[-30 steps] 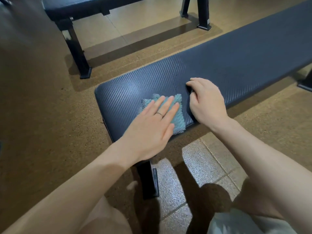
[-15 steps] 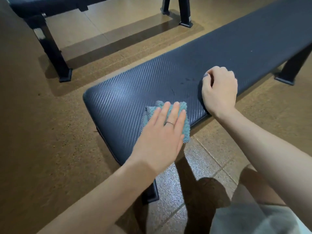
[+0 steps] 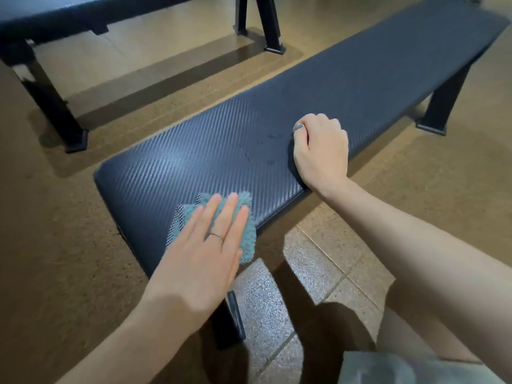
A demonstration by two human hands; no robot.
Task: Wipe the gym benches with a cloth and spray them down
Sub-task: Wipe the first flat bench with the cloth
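Head view, the only one supplied. Left hand point(image 3: 206, 254) lies flat, fingers straight and together, pressing a teal cloth point(image 3: 246, 234) onto the near end of the dark padded bench point(image 3: 360, 87). The cloth sits at the near long edge of the pad, its lower corner hanging just past that edge; most of it is covered by the hand. Right hand point(image 3: 321, 151) rests on the same pad further along, fingers curled under into a loose fist, thumb tip down on the surface. Nothing is seen inside it; it appears to serve as a brace only.

Between the two hands, dark specks or droplets point(image 3: 260, 145) mark the pad; whether they are spray or dirt cannot be told. A second bench point(image 3: 55, 15) stands well apart at top left on the brown floor point(image 3: 55, 245).

Assessment: wiping is in hand at the near end of this bench. The marked patch beside the right hand looks not yet wiped, and the far length of the pad shows no evidence either way. No spray bottle is in view. The second bench's condition cannot be judged. Task judged early to midway.
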